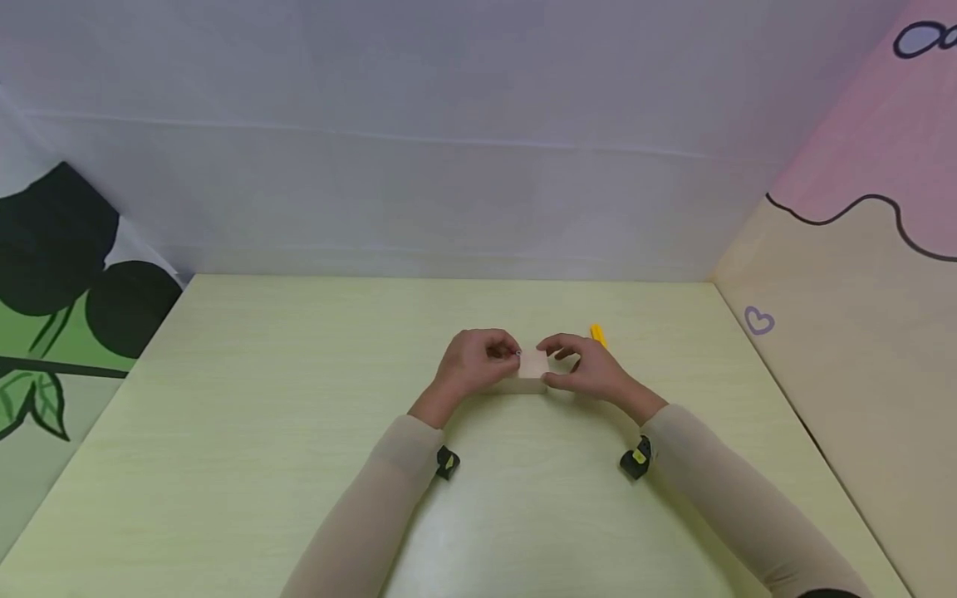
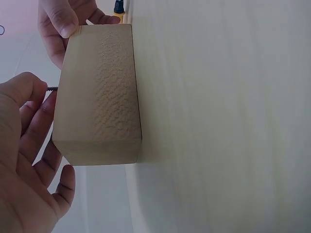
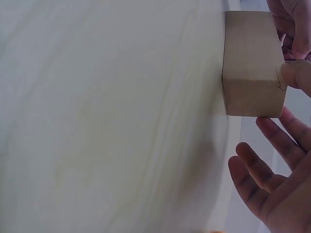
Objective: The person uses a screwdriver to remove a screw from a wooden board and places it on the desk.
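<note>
A pale wooden block (image 1: 533, 365) lies on the table between both hands, and its long side shows large in the left wrist view. My left hand (image 1: 478, 359) pinches a small dark screw (image 2: 52, 89) between thumb and forefinger, upright at the block's top face. Its other fingers are bent beside the block's far side. At the block's right end, my right hand (image 1: 586, 365) holds the corner, the thumb on the near top edge and a fingertip against the end. The remaining fingers of that hand are spread apart from the wood.
Behind the right hand lies a yellow handled item (image 1: 597, 334), partly hidden; a black part (image 2: 119, 7) of it shows in the left wrist view. The light wood-grain table (image 1: 299, 465) meets a white cloth wall (image 1: 449, 199) at the back and a printed panel (image 1: 845, 332) at the right.
</note>
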Available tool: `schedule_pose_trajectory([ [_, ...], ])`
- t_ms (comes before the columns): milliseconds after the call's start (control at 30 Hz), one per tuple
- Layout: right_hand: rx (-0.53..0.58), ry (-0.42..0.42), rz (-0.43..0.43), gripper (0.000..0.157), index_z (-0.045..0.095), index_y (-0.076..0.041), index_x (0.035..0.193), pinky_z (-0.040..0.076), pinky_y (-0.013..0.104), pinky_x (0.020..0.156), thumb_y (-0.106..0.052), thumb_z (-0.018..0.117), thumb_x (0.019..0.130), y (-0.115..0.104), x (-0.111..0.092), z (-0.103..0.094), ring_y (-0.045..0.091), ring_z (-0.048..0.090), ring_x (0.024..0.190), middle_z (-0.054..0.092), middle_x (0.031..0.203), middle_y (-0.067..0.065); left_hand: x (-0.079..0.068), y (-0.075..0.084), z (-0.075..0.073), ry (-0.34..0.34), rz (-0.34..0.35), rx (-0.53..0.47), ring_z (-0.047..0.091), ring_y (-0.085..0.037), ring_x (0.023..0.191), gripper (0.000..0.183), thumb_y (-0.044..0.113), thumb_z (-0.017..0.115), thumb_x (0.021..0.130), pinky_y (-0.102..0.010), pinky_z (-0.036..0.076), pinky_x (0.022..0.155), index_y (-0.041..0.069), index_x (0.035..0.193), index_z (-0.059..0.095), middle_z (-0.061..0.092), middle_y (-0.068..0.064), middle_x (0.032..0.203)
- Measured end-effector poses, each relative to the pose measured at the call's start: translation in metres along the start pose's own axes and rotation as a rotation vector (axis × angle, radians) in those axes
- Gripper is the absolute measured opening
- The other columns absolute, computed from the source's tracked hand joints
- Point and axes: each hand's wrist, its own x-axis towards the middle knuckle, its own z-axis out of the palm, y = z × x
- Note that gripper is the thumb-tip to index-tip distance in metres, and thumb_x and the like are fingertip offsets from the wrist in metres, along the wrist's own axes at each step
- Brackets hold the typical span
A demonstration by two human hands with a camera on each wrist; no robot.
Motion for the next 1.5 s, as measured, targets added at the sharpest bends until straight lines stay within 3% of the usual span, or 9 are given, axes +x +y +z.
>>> schedule_pose_trajectory([
  [300, 0.015, -0.017, 0.010, 0.043, 0.063, -0.017, 0.122, 0.055, 0.033, 0.074, -0.022, 0.076, 0.081, -0.003, 0.001, -0.002, 0.033, 0.061, 0.109, 0.062, 0.124, 0.006, -0.002, 0.005, -0.002, -0.012, 0.013, -0.023, 0.065, -0.005, 0.077, 0.007, 0.020, 0.066, 0.084, -0.027, 0.052, 0.075, 0.022, 0.085, 0.073, 0.071, 0.010, 0.080],
  [900, -0.009, -0.015, 0.010, 0.042, 0.064, -0.017, 0.120, 0.054, 0.039, 0.083, -0.021, 0.076, 0.081, -0.002, 0.003, 0.001, 0.030, 0.063, 0.106, 0.064, 0.124, 0.004, -0.003, 0.004, -0.004, 0.011, 0.005, -0.096, 0.066, -0.007, 0.083, 0.005, 0.022, 0.069, 0.086, -0.031, 0.054, 0.079, 0.025, 0.087, 0.073, 0.071, 0.009, 0.084],
  [1500, -0.024, -0.012, 0.026, 0.043, 0.064, -0.017, 0.120, 0.052, 0.043, 0.088, -0.023, 0.078, 0.080, -0.001, 0.001, -0.002, 0.030, 0.063, 0.105, 0.064, 0.120, 0.005, -0.009, -0.003, -0.032, 0.098, 0.000, -0.078, 0.064, -0.009, 0.079, 0.007, 0.024, 0.065, 0.083, -0.028, 0.048, 0.065, 0.025, 0.088, 0.070, 0.071, 0.009, 0.080],
])
